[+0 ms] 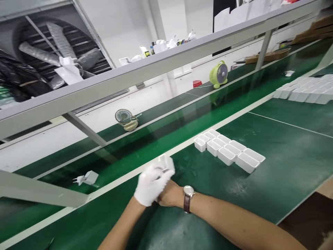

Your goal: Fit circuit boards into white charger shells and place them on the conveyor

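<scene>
My left hand (pixel 153 182), in a white glove, is closed around a small white box-shaped plastic piece (pixel 168 163), held above the near edge of the green worktop. My right hand (pixel 169 195), with a watch (pixel 188 191) on its wrist, is against the left one. The gloved hand hides its fingers, so its grip cannot be made out. To the right, several open white plastic boxes (pixel 226 154) stand in rows. Left of my hands, a white block with a plug (pixel 91 177) lies on the belt.
A green conveyor belt (pixel 156 139) crosses behind a pale metal rail (pixel 231 119). A beige fan (pixel 127 119) and a lime-green fan (pixel 219 74) stand beyond it. More white boxes (pixel 309 88) fill the far right. A shelf beam (pixel 161 62) on posts spans overhead.
</scene>
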Available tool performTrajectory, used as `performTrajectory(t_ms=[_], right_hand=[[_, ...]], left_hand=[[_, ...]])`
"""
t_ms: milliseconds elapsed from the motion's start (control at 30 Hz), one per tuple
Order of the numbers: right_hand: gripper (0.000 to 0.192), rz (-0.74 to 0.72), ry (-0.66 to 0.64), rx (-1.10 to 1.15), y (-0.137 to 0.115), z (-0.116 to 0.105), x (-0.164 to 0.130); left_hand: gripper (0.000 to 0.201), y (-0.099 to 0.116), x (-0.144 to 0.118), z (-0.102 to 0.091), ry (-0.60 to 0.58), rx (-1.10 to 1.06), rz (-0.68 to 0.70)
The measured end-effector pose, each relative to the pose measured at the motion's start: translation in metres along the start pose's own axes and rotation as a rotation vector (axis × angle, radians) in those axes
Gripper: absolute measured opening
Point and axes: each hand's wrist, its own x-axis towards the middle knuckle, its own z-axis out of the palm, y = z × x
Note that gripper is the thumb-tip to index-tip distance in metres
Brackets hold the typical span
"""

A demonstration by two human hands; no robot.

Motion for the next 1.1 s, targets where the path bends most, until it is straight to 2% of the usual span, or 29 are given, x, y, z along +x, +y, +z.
performTrajectory(t_ms=[67, 133, 233, 300, 400, 500, 567, 733, 933, 1000, 1100], right_hand=[[0.028, -0.004, 0.038, 0.004, -0.003, -0.006, -0.003], [0.027, -0.006, 0.074, 0.019, -0.005, -0.01, -0.006], [0.028, -0.002, 0.103, 0.037, -0.009, -0.013, -0.01], [0.033, 0.015, 0.119, 0.043, -0.011, -0.012, -0.011], [0.04, 0.04, 0.136, 0.043, -0.013, -0.01, -0.013], [0.044, 0.024, 0.13, 0.048, -0.012, -0.007, -0.016], [0.047, -0.002, 0.117, 0.057, -0.011, -0.006, -0.018], [0.05, -0.04, 0.08, 0.087, -0.013, -0.006, -0.02], [0.04, -0.117, 0.017, 0.132, -0.019, -0.013, -0.019], [0.037, -0.143, 0.016, 0.126, -0.02, -0.015, -0.018], [0.04, -0.201, -0.002, 0.134, -0.023, -0.019, -0.016]], left_hand=[[0.035, -0.043, -0.03, -0.019, 0.072, 0.163, -0.11], [0.041, -0.076, -0.062, -0.032, 0.171, 0.257, -0.173], [0.04, -0.099, -0.105, -0.039, 0.173, 0.264, -0.206], [0.033, -0.1, -0.124, -0.038, 0.149, 0.239, -0.202], [0.033, -0.095, -0.138, -0.034, 0.13, 0.203, -0.147], [0.038, -0.089, -0.141, -0.031, 0.097, 0.112, -0.078], [0.032, -0.086, -0.142, -0.029, 0.098, 0.012, -0.051], [0.011, -0.085, -0.144, -0.027, 0.152, -0.218, -0.128], [0.028, -0.096, -0.149, -0.03, 0.217, -0.248, -0.299], [0.039, -0.098, -0.151, -0.032, 0.159, -0.294, -0.376], [0.069, -0.098, -0.15, -0.032, 0.007, -0.321, -0.485]])
